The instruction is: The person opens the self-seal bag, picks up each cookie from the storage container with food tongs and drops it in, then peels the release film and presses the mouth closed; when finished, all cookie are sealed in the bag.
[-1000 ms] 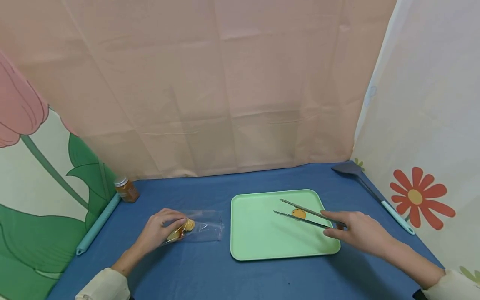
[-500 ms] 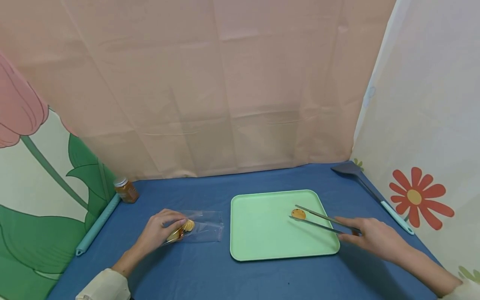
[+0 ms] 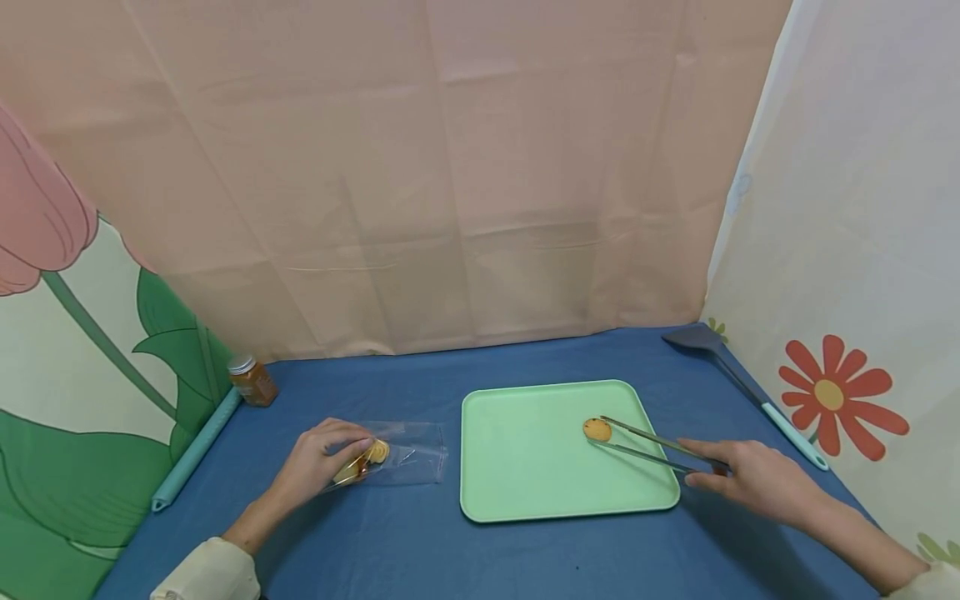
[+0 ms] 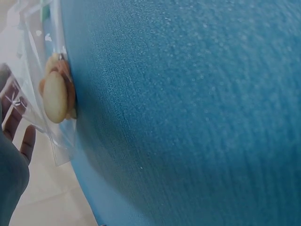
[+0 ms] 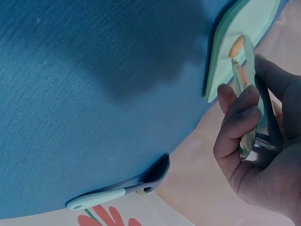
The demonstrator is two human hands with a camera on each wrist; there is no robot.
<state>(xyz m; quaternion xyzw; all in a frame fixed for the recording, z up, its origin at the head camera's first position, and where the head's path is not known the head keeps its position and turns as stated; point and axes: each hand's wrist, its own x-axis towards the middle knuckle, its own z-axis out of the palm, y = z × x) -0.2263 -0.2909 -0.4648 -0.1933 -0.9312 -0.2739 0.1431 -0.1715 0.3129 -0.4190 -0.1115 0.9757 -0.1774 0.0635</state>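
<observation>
My left hand [image 3: 322, 454] pinches a clear plastic bag [image 3: 422, 460] that lies on the blue cloth; several round cookies [image 4: 55, 96] show inside it in the left wrist view. My right hand [image 3: 757, 482] holds metal tongs [image 3: 654, 437] over the right side of a light green tray [image 3: 517, 467]. One round, dotted cookie [image 3: 597, 430] is on the tray, at the tips of the tongs. Their two arms stand slightly apart, one tip at each side of the cookie. Whether both tips touch it, I cannot tell.
A jar [image 3: 253, 380] with a silver lid stands at the back left, beside a rolled teal mat [image 3: 197, 450]. Along the right edge lies a dark spatula [image 3: 738, 375] with a pale green handle. A beige cloth wall [image 3: 450, 208] closes off the back.
My right hand has drawn the tongs back to the right, so the tips now meet the cookie's sides, and the arms have come closer together. My left hand and the bag stay put.
</observation>
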